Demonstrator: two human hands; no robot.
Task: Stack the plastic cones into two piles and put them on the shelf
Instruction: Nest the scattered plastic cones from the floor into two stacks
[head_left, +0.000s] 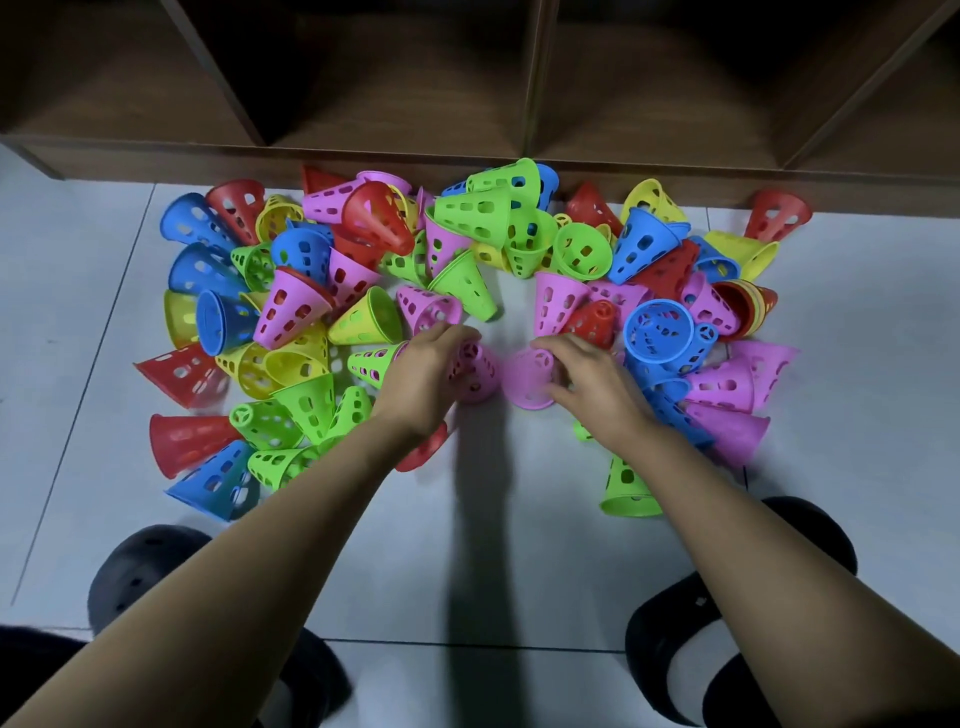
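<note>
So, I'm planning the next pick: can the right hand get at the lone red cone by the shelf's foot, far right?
Probably yes: the red cone lies uncovered, out at the edge. But the right hand grips a pink cone now.

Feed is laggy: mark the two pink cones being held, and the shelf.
Left pink cone (480, 376): head view, perforated side wall.
Right pink cone (522, 382): head view, its wall.
Shelf (208, 162): head view, bottom front edge.
</note>
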